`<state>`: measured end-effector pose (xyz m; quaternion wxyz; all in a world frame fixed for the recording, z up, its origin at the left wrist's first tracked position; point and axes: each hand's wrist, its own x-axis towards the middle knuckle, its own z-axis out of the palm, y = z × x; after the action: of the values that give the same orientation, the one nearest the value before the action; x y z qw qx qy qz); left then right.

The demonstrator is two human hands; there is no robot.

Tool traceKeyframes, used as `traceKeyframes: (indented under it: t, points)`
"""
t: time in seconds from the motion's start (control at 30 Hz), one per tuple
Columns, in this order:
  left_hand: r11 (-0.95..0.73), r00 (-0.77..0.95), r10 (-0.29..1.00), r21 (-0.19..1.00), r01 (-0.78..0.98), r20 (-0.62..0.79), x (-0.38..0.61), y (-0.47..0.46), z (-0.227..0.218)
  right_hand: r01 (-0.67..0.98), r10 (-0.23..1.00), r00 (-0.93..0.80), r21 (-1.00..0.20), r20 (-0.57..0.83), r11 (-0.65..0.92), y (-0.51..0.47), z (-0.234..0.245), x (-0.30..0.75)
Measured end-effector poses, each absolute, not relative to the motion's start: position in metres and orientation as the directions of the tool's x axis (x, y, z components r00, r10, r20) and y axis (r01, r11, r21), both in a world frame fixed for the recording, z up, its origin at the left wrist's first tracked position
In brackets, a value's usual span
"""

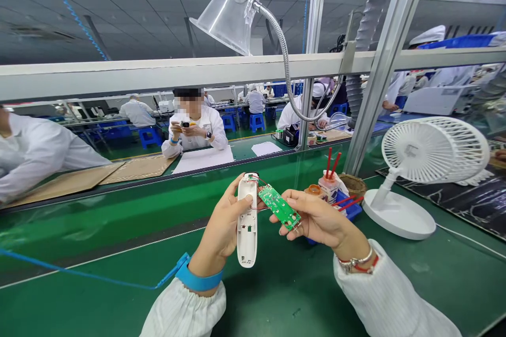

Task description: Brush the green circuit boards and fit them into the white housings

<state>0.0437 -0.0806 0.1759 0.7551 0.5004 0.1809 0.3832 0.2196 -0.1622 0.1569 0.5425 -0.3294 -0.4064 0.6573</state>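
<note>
Left hand grips white plastic case upright above green table; right hand pinches green circuit board, wires joining them tiny, hard to trace. Board's underside hidden.

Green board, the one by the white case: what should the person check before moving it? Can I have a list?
1. Left hand grips white case: ok.
2. Right hand holds green board by its edges: ok.
3. Wires joining board and case slack: cannot tell.
4. Blue wrist strap on left wrist: ok.
5. Fan stands apart from both hands: ok.
</note>
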Motion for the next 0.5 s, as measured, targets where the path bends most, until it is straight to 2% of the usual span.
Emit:
traceKeyframes:
  t: [0.17,0.5]
  points:
    - [0.249,0.638,0.765,0.871,-0.423,0.091,0.037,-0.091,0.183,-0.553,0.961,-0.272,-0.824,0.039,-0.123,-0.169,0.157,0.216]
    - [0.288,0.681,0.729,0.869,-0.403,0.075,0.027,-0.11,0.192,-0.647,0.925,-0.375,-0.732,0.059,-0.215,-0.196,0.168,0.2]
